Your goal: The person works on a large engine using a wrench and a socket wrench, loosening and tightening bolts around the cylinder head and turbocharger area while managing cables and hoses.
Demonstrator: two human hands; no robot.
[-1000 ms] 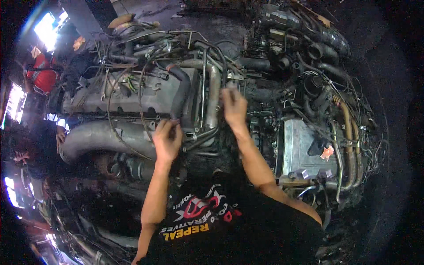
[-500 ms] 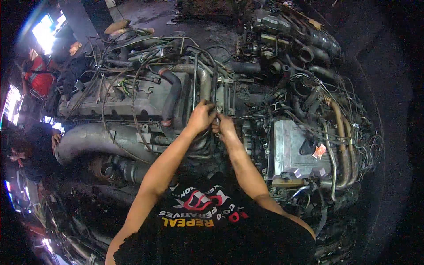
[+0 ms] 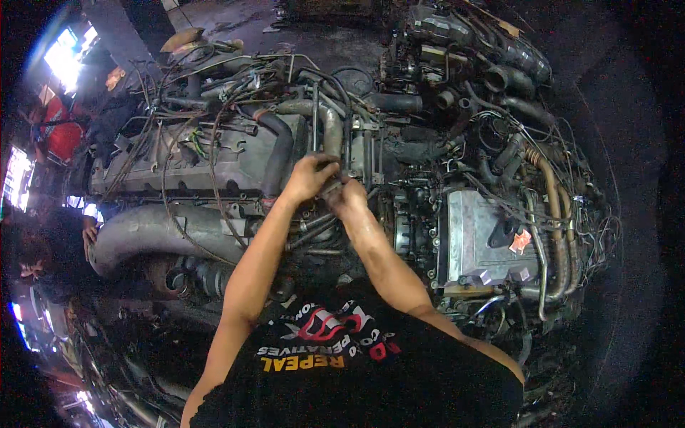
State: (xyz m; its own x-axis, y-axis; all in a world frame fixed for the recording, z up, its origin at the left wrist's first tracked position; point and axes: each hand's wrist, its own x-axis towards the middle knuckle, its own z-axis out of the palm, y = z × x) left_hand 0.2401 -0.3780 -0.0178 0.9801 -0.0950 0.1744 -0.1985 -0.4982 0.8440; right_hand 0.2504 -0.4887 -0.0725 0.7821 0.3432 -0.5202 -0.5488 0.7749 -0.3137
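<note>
Both my hands are at the end of a large engine (image 3: 235,160), just below a bent metal pipe (image 3: 332,132). My left hand (image 3: 311,178) has its fingers curled around something dark beside a thin upright rod (image 3: 315,121). Close against it on the right, my right hand (image 3: 349,197) is closed too, its fingers mostly hidden. Between the two sits a small greyish part (image 3: 331,187), too small and covered to name. A black curved hose (image 3: 280,153) runs over the engine to the left of my left hand.
Loose wrenches (image 3: 232,146) and cables lie on the engine cover. A wide grey duct (image 3: 168,232) runs along its near side. A second engine with a silver cover (image 3: 478,239) stands at right. At the far left, another person's hand (image 3: 89,234) touches the duct.
My left hand has shifted slightly left, and my right hand has moved left and turned, now closer beneath the left fingers. The view has shifted slightly.
</note>
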